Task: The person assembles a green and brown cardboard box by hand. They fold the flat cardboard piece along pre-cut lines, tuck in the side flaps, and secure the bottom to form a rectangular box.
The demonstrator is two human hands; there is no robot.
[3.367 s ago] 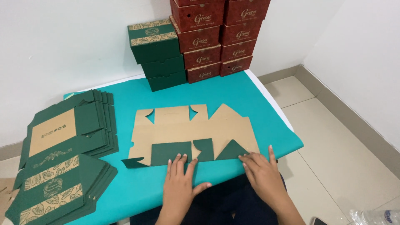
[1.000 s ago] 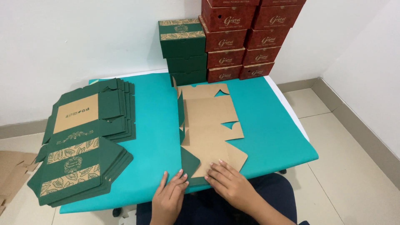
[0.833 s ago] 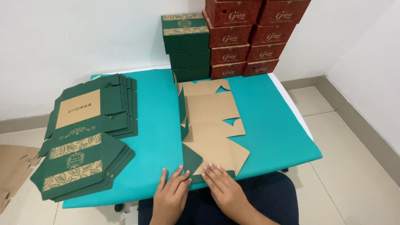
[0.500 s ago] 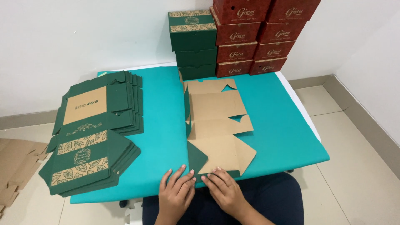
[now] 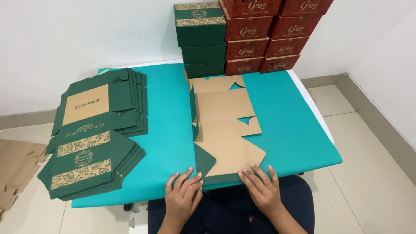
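A flat cardboard box blank (image 5: pixel 223 125) lies brown side up on the teal table cover (image 5: pixel 169 130), its long axis running away from me. Its left flaps stand up, showing green. My left hand (image 5: pixel 183 195) rests fingers spread at the table's near edge, touching the green corner flap (image 5: pixel 203 159). My right hand (image 5: pixel 260 188) lies flat with fingertips on the blank's near edge. Neither hand holds anything.
A stack of flat green blanks (image 5: pixel 97 130) covers the table's left side. Stacked green boxes (image 5: pixel 200 37) and red boxes (image 5: pixel 271 32) stand against the back wall. Cardboard scraps (image 5: pixel 15 167) lie on the floor at left.
The blank has been turned from lying crosswise to lengthwise. In the last second both hands stayed at its near edge while the view shifted slightly.
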